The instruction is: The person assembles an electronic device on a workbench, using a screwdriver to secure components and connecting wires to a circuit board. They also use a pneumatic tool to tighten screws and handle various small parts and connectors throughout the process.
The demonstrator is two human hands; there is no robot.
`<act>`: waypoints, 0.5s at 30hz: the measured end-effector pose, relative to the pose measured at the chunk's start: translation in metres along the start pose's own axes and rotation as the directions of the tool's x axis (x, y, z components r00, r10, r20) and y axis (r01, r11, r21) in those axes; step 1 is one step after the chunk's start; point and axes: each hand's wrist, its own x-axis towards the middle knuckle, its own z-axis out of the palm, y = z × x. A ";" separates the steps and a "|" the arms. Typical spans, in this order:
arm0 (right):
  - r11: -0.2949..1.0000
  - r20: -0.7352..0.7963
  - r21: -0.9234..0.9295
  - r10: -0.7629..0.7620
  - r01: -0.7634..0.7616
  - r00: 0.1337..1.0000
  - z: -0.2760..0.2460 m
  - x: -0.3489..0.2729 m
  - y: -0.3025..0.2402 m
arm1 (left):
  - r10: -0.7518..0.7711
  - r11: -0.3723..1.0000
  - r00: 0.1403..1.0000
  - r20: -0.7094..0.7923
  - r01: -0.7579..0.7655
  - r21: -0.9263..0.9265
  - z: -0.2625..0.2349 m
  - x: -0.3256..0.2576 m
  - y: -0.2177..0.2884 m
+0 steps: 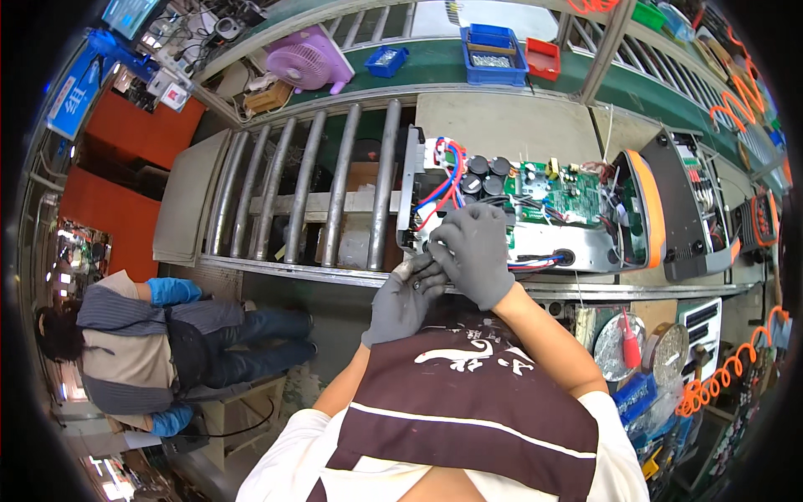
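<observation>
In grey gloves, both my hands meet at the near left corner of an opened electronic unit [544, 238]. It has a green circuit board [559, 194], several black capacitors [485, 176] and red and blue wires [452, 180]. My left hand [400, 303] is turned partly upward, fingers curled, with a tiny shiny bit at them that I cannot identify. Over the unit's near edge, my right hand [475, 255] has its fingers bent and pinched together close to the left fingertips. What it grips is hidden. The unit's orange-rimmed end [649, 209] lies to the right.
Metal rollers [339, 184] run left of the unit. Another orange-and-black unit [690, 205] stands at right. Behind are a purple fan [309, 63], blue parts bins [493, 71] and a red bin [543, 60]. A seated co-worker [150, 351] is at left; screw trays [617, 345] sit near right.
</observation>
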 end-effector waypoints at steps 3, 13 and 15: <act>0.996 -0.047 -0.080 0.034 -0.037 0.998 0.017 0.012 0.006 | 0.072 0.994 0.986 -0.148 -0.059 0.091 -0.011 0.004 0.011; 0.999 -0.127 -0.027 0.024 -0.028 0.992 0.037 0.015 0.011 | 0.243 0.936 0.928 -0.283 -0.148 0.318 0.007 0.022 0.022; 0.999 -0.128 -0.030 0.028 -0.032 0.991 0.037 0.015 0.012 | 0.243 0.934 0.928 -0.284 -0.146 0.325 0.005 0.023 0.020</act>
